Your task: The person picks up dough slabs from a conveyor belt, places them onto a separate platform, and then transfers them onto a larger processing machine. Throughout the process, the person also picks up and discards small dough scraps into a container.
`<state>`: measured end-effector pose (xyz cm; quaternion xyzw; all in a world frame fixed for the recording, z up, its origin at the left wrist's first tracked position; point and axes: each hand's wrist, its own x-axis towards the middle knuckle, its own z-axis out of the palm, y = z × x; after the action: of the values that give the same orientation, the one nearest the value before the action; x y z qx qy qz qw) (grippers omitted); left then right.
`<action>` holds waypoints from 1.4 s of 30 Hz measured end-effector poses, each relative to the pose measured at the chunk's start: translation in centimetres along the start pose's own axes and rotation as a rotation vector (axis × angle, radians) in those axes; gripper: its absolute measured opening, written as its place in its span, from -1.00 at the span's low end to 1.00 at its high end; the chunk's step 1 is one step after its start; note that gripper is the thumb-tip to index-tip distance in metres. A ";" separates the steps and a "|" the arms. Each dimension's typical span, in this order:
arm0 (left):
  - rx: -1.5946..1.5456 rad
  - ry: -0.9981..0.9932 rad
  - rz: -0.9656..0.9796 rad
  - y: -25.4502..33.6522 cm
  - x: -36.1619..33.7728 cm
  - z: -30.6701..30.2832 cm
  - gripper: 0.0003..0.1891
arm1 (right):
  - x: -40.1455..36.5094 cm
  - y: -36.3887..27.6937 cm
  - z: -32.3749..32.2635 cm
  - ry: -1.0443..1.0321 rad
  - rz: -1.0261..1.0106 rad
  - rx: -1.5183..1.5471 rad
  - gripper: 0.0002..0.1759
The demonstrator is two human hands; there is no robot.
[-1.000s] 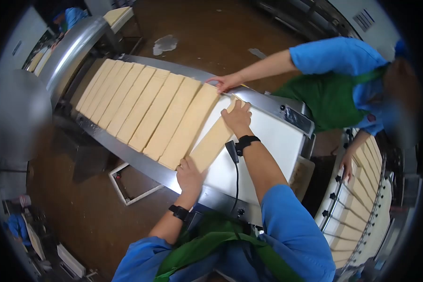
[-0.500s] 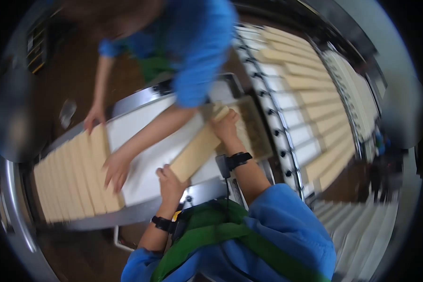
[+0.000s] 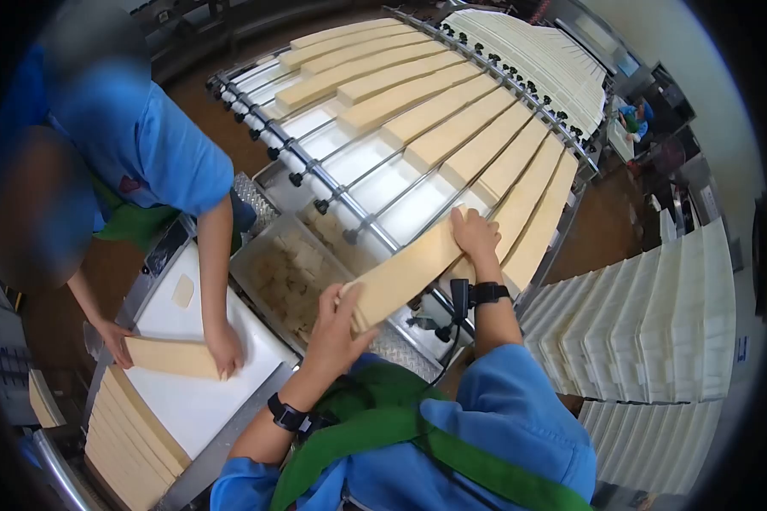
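That long pale tan slab (image 3: 409, 271) looks smooth and flat, like dough. Left hand (image 3: 337, 319) grips its near end, right hand (image 3: 475, 238) clasps the far end.

The left hand (image 3: 337, 326) covers the near end of the long slab (image 3: 407, 272). The stack of slabs (image 3: 129, 433) at lower left runs into the dark rim. The pieces in the metal tray (image 3: 260, 243) are too blurred to identify.

No legible text, label, brand or number anywhere, the co-worker's shirt emblem (image 3: 130, 183) too small to read.
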<state>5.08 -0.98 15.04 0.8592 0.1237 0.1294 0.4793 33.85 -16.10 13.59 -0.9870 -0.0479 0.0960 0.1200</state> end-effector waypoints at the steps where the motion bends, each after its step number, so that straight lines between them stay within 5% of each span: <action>1: -0.040 -0.061 -0.010 0.5 0.7 0.6 -0.30 | 1.0 0.6 -0.1 -0.020 -0.038 -0.042 -0.27; 3: -0.001 -0.095 0.052 1.1 2.3 2.0 -0.36 | 3.7 2.0 0.6 -0.058 -0.121 -0.128 -0.27; 6: 0.026 -0.111 0.083 1.4 4.8 4.6 -0.48 | 6.1 4.3 4.4 0.330 -0.176 -0.113 -0.27; 9: -0.051 -0.148 0.077 0.0 7.4 7.8 -0.46 | 2.5 3.3 2.8 0.182 -0.180 -0.070 -0.27; 13: -0.059 -0.038 0.189 -2.5 7.8 10.1 -0.43 | -4.3 3.3 3.8 0.175 -0.833 0.496 -0.37; 15: -0.094 0.006 0.199 -3.1 7.6 10.1 -0.44 | -8.8 1.7 2.5 0.098 -0.991 0.319 -0.42; 17: -0.220 -0.192 -0.091 -1.2 7.2 7.6 -0.39 | -9.8 1.3 3.9 0.091 -0.925 0.201 -0.47; 19: -0.182 -0.121 0.005 -2.9 6.9 7.9 -0.36 | -8.2 3.5 7.7 0.320 -1.039 0.318 -0.49; 23: -0.100 0.140 0.034 -6.2 4.6 6.9 -0.34 | -8.2 3.6 7.3 0.326 -1.057 0.118 -0.68; 27: 0.130 0.191 -0.282 -10.3 -0.6 5.2 -0.38 | -8.0 3.6 6.9 0.265 -1.034 0.147 -0.79; 29: 0.453 0.250 -0.244 -14.0 -3.9 5.6 -0.50 | -8.1 3.6 6.2 0.189 -1.020 0.171 -0.77; 32: 0.631 0.069 -0.291 -16.9 -7.7 5.6 -0.67 | -8.2 3.3 6.5 0.168 -1.013 0.200 -0.76; 35: 0.698 0.134 -0.158 -15.7 -8.0 5.8 -0.81 | -8.1 3.5 6.7 0.205 -1.019 0.206 -0.76; 38: 0.599 0.304 -0.204 -15.5 -7.6 5.9 -0.86 | -8.2 3.4 6.7 0.230 -1.025 0.227 -0.75; 42: 0.598 0.282 -0.207 -15.2 -7.7 5.9 -0.89 | -7.2 4.1 7.6 0.267 -1.059 0.275 -0.73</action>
<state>-1.50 -0.47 -1.73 0.9182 0.3078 0.1554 0.1950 25.59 -19.21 6.62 -0.8070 -0.5083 -0.0979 0.2844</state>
